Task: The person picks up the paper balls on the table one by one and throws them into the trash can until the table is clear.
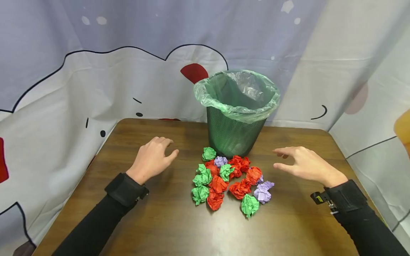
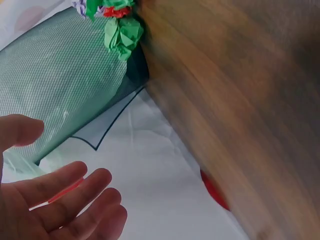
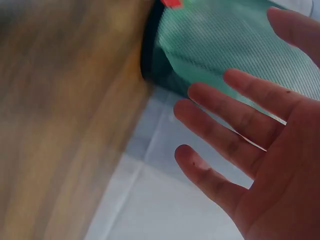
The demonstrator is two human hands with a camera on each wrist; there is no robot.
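Crumpled paper balls lie in a loose heap mid-table, several red (image 1: 240,189), several green (image 1: 200,195) and a few purple (image 1: 262,192). Right behind them stands a mesh wastebasket (image 1: 235,133), lined with a translucent green bag (image 1: 205,92) folded over its rim. To the left of the heap my left hand (image 1: 153,158) hovers over the table, fingers relaxed and holding nothing. On the other side, my right hand (image 1: 305,165) is held above the table with its fingers spread loosely and nothing in them. Both wrist views show bare palms near the wastebasket.
The brown wooden table (image 1: 166,220) reaches back to a patterned curtain (image 1: 153,81) hanging behind the wastebasket. More of this cloth hangs along the left and right sides. Black straps with small devices are worn on both wrists.
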